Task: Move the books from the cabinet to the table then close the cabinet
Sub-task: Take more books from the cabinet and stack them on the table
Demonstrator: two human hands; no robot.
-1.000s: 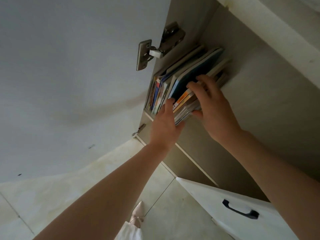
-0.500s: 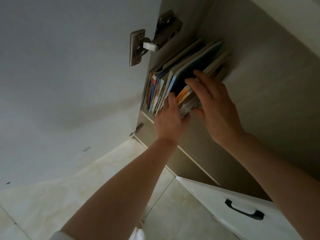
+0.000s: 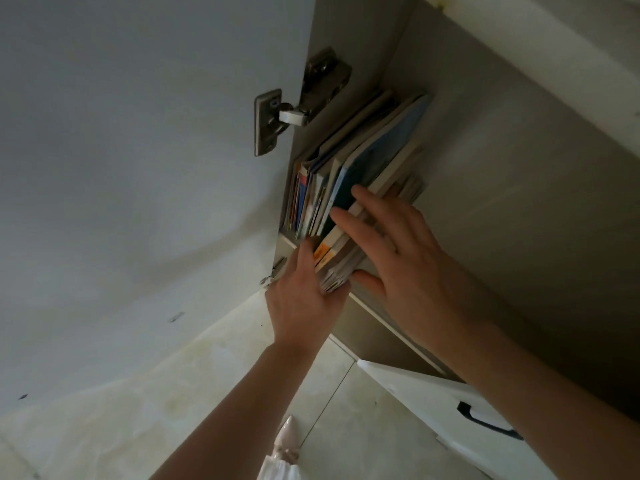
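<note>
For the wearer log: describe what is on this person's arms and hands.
Both forearms are bare, with no sleeves in view. The left hand and right hand wear no gloves; no rings, watch or bracelets show. Fingers are uncovered.

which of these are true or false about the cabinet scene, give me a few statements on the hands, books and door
1. The cabinet door is shut. False: it stands open, with its metal hinge exposed.
2. Both hands are on a bundle of books at the shelf's front edge. True: the left hand is on its left side, the right hand on its right.
3. The remaining books lie in a flat pile. False: they stand on edge, leaning.
4. A white drawer front with a dark handle shows below the shelf. True.
5. The right hand holds the dark handle. False: it is at the books.
</note>
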